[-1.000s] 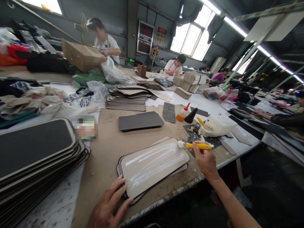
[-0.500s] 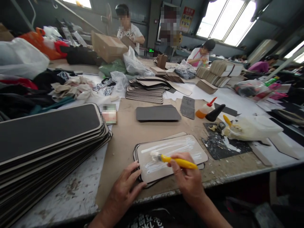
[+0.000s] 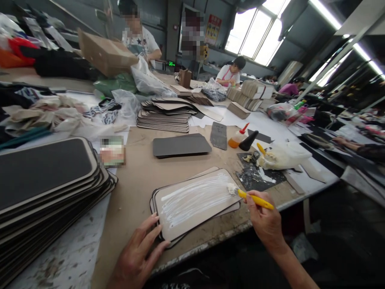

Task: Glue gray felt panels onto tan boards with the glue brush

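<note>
Right in front of me lies a small stack of beige, dark-edged panels with rounded corners. White glue streaks cover much of the top panel [image 3: 195, 214]. My right hand [image 3: 266, 216] is closed around the yellow handle of a glue brush [image 3: 255, 199], its white-coated bristles at the panel's right end. With fingers spread, my left hand [image 3: 140, 249] rests its fingertips against the stack's left edge. Farther back, dark grey panels [image 3: 182, 146] lie on the brown board [image 3: 129, 176].
A tall stack of dark panels [image 3: 45, 172] fills the left side. On the right are a glue-smeared dark sheet [image 3: 255, 178], a white plastic container [image 3: 288, 154] with a yellow-handled tool, and a red-tipped bottle [image 3: 236, 139]. Co-workers [image 3: 231, 72] sit beyond.
The brush has moved right across the top panel, and the white streaks now cover more of it. My left hand stays at the stack's edge. The view has turned to the right.
</note>
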The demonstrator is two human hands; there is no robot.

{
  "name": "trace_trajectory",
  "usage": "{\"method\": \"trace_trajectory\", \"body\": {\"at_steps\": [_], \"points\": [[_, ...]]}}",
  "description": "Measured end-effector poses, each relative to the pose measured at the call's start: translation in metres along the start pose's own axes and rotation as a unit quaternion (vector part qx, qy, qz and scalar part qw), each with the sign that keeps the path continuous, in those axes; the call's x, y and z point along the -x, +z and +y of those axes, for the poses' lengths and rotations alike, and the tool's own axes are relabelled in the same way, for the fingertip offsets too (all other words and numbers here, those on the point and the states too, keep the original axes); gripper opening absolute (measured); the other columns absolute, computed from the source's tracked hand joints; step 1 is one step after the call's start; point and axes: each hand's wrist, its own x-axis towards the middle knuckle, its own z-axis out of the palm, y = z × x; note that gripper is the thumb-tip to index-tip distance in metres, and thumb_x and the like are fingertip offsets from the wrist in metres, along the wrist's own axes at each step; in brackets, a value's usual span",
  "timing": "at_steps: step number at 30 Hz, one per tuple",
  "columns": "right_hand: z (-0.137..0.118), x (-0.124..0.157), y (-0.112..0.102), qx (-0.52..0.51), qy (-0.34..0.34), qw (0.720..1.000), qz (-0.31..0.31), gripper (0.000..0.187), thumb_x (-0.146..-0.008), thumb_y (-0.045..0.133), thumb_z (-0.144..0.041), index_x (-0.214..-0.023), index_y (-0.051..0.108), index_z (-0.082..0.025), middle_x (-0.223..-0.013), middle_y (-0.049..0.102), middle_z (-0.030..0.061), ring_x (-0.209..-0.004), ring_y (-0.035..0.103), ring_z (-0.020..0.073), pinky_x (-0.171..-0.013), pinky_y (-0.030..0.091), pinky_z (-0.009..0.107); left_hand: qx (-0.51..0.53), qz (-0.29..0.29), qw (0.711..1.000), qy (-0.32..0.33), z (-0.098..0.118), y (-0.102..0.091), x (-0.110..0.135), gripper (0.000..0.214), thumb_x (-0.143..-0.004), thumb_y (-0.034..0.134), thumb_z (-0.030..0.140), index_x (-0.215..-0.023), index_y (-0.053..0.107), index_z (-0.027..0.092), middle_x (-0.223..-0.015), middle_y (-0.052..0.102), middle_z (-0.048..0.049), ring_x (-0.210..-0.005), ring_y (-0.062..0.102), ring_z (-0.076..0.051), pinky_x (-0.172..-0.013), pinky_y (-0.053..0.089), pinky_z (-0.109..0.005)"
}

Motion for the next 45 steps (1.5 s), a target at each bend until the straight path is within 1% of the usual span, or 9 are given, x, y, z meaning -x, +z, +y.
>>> {"method": "trace_trajectory", "body": {"at_steps": [5,8,18,23,27,30,37,40,45], "points": [[-0.074,0.031,0.019,-0.143,-0.049,0.986,-0.064,0.015,-0.085,0.048,-0.012,-0.096,0.056,-0.02,-0.081,0.058,0.0041,-0.077,0.058,0.0158,-0.068,0.051,0.028,-0.009,-0.019,1.0,0.002,-0.004,0.0,0.002,0.028,-0.084,0.053,0.036,-0.106,0.059,0.02,-0.112,0.062,-0.0084,-0.099,0.064,-0.019,-0.085,0.054,-0.029],[-0.088,0.035,0.026,-0.228,-0.029,0.966,-0.118,0.016,-0.086,0.047,-0.012,-0.097,0.055,-0.02,-0.08,0.058,0.0032,-0.075,0.059,0.0146,-0.065,0.051,0.027,-0.011,-0.021,1.0,0.014,-0.006,0.0,0.0,0.028,-0.084,0.053,0.037,-0.105,0.06,0.021,-0.112,0.063,-0.0077,-0.098,0.064,-0.019,-0.083,0.055,-0.027],[0.033,-0.035,0.025,-0.099,0.084,0.992,-0.001,0.023,-0.086,0.05,-0.04,-0.088,0.055,-0.017,-0.085,0.056,0.0054,-0.068,0.06,0.0161,-0.069,0.053,0.035,-0.037,-0.022,0.998,0.038,-0.011,0.004,0.003,0.03,-0.083,0.054,0.037,-0.104,0.059,0.016,-0.113,0.061,-0.0108,-0.101,0.063,-0.018,-0.088,0.051,-0.024],[0.018,-0.035,0.021,-0.117,0.091,0.989,0.008,0.02,-0.086,0.052,-0.038,-0.09,0.054,-0.019,-0.087,0.055,0.005,-0.069,0.061,0.0161,-0.069,0.053,0.035,-0.044,-0.006,0.998,0.047,-0.007,0.002,0.0,0.029,-0.085,0.053,0.036,-0.104,0.059,0.015,-0.11,0.062,-0.0119,-0.1,0.063,-0.017,-0.087,0.051,-0.024],[-0.021,-0.026,0.049,-0.209,0.077,0.973,-0.066,0.018,-0.088,0.05,-0.035,-0.094,0.054,-0.019,-0.089,0.055,0.0046,-0.07,0.062,0.0149,-0.066,0.054,0.032,-0.034,-0.011,0.999,0.037,-0.004,0.0,-0.002,0.028,-0.084,0.053,0.034,-0.104,0.059,0.016,-0.11,0.063,-0.0115,-0.1,0.064,-0.018,-0.085,0.053,-0.025],[-0.022,-0.026,0.061,-0.209,0.044,0.972,-0.098,0.017,-0.088,0.049,-0.033,-0.095,0.055,-0.019,-0.09,0.055,0.0053,-0.078,0.062,0.0165,-0.07,0.054,0.032,-0.031,-0.015,0.999,0.027,-0.003,-0.001,-0.003,0.027,-0.084,0.054,0.034,-0.105,0.059,0.017,-0.11,0.064,-0.0104,-0.1,0.064,-0.018,-0.084,0.053,-0.025],[0.029,-0.029,0.005,0.01,0.039,0.999,-0.012,0.022,-0.086,0.049,-0.039,-0.088,0.057,-0.018,-0.08,0.059,0.0053,-0.072,0.06,0.0184,-0.068,0.05,0.034,-0.035,-0.013,0.999,0.026,-0.001,-0.002,-0.004,0.027,-0.085,0.053,0.033,-0.106,0.058,0.016,-0.11,0.064,-0.0109,-0.102,0.063,-0.018,-0.085,0.053,-0.025],[0.005,-0.01,-0.007,0.009,-0.039,0.999,-0.029,0.014,-0.086,0.051,-0.03,-0.088,0.058,-0.019,-0.078,0.059,0.0044,-0.073,0.059,0.0175,-0.069,0.05,0.032,-0.021,-0.015,1.0,0.014,-0.001,0.0,-0.002,0.028,-0.084,0.054,0.032,-0.107,0.058,0.016,-0.113,0.062,-0.0113,-0.104,0.061,-0.018,-0.088,0.052,-0.026],[-0.069,0.023,0.02,-0.154,-0.099,0.98,-0.082,0.018,-0.083,0.05,-0.01,-0.095,0.057,-0.019,-0.078,0.061,0.0034,-0.076,0.059,0.0153,-0.065,0.051,0.026,-0.006,-0.029,0.999,-0.032,0.001,0.001,0.001,0.029,-0.083,0.056,0.031,-0.109,0.057,0.018,-0.117,0.06,-0.0093,-0.108,0.059,-0.018,-0.092,0.05,-0.028]]}}
